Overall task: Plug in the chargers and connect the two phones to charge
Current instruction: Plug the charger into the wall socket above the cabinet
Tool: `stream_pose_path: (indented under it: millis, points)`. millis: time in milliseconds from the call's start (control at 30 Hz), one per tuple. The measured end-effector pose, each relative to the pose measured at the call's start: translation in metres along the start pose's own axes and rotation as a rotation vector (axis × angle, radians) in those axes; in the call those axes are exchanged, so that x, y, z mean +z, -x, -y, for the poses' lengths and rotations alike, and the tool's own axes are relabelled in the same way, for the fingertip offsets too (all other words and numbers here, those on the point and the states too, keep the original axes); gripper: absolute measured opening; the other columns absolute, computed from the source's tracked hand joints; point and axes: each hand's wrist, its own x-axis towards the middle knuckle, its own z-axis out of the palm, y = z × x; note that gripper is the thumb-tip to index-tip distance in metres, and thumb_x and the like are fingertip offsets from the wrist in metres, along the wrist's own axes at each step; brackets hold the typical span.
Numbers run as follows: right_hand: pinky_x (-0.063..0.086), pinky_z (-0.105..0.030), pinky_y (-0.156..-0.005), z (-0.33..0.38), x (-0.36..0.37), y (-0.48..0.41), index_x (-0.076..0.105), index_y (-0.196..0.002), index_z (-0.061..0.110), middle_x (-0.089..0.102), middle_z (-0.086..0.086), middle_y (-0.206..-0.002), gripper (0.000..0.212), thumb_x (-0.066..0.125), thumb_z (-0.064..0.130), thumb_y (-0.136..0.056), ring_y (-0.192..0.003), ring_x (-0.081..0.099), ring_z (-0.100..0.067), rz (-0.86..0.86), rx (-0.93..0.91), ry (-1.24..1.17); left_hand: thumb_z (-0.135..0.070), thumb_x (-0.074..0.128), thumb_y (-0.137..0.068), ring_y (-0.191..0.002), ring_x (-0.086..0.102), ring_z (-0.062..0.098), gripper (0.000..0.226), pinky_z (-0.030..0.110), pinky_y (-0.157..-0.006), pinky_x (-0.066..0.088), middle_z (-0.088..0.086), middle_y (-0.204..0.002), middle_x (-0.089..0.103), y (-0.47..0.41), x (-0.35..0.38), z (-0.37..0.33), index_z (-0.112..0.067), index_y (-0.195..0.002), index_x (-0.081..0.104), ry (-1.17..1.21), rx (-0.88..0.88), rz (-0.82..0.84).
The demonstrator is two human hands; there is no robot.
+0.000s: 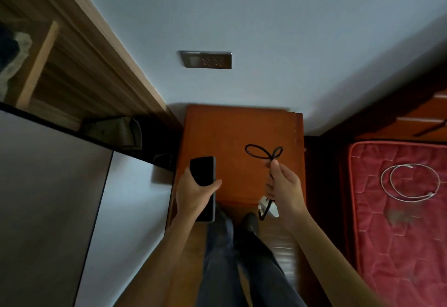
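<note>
1. Two bare hands over an orange-brown nightstand [232,132] that's pushed against a pale wall [266,16]. No writing or logos readable anywhere, it's pretty dim.
2. Red quilted mattress [399,222] on the right, cut off by the frame edge. A white cable [411,182] lies coiled on it, well away from both hands.
3. Wooden shelving [72,65] on the left, with some cloth stuff in it that's too dark to make out.
4. Grey wall socket [206,59] above the nightstand; the holes are blurry and nothing is plugged into it.
5. Left hand [193,190] is wrapped around a black phone [204,181], screen dark, thumb across its front. There looks to be a second phone stacked under it, can't say for sure.
6. Right hand [284,186] is pinching a black cable [263,152], whose loops stick out above the fingers over the nightstand top. The rest hangs below the palm.
7. White charger [267,206] peeks out under the right hand, mostly hidden, so I can't tell if the cable's joined to it.
</note>
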Motion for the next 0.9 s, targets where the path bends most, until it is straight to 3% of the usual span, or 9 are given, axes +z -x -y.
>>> stream_pose_path:
  millis: [167,367,500,667,900]
  points:
    - [0.033,-0.016,-0.042,-0.02,0.013,-0.05,0.068,-0.103,0.017,0.042,0.015,-0.05,0.032,0.04,0.032,-0.106,-0.043,0.036,0.0,-0.046,-0.001,0.049,-0.052,0.083,-0.066,-0.107,0.06,0.03,0.095,0.028,-0.067,0.045,0.013,-0.13,0.046,-0.059,0.041,0.025,-0.011,-0.139,0.038,-0.259,-0.067,-0.055]
    - [0.033,-0.019,-0.044,-0.045,0.026,-0.094,0.067,-0.104,0.017,0.041,0.015,-0.048,0.032,0.039,0.032,-0.107,-0.043,0.036,-0.001,-0.044,0.019,0.128,-0.05,0.083,-0.068,-0.105,0.054,0.028,0.095,0.025,-0.067,0.043,0.017,-0.126,0.041,-0.111,0.079,0.053,-0.006,-0.138,0.037,-0.387,-0.04,-0.071]
    - [0.032,-0.017,-0.042,-0.059,0.031,-0.109,0.068,-0.104,0.014,0.04,0.015,-0.048,0.033,0.039,0.032,-0.107,-0.043,0.035,-0.001,-0.045,0.057,0.121,-0.046,0.083,-0.07,-0.105,0.051,0.028,0.101,0.027,-0.073,0.048,0.02,-0.126,0.039,-0.133,0.095,0.073,-0.001,-0.144,0.032,-0.426,-0.05,-0.063]
    - [0.033,-0.015,-0.041,-0.067,0.032,-0.117,0.069,-0.105,0.014,0.039,0.013,-0.051,0.034,0.04,0.033,-0.106,-0.044,0.034,-0.002,-0.073,0.071,0.085,-0.043,0.082,-0.074,-0.109,0.052,0.027,0.113,0.037,-0.091,0.055,0.021,-0.13,0.036,-0.15,0.108,0.096,0.0,-0.154,0.015,-0.452,-0.018,0.009]
    - [0.033,-0.016,-0.041,-0.069,0.035,-0.123,0.07,-0.103,0.012,0.038,0.01,-0.053,0.034,0.041,0.029,-0.106,-0.045,0.034,-0.004,-0.078,0.03,0.019,-0.039,0.081,-0.077,-0.115,0.055,0.032,0.111,0.042,-0.092,0.056,0.022,-0.136,0.035,-0.166,0.119,0.11,0.0,-0.155,0.012,-0.406,0.004,0.005]
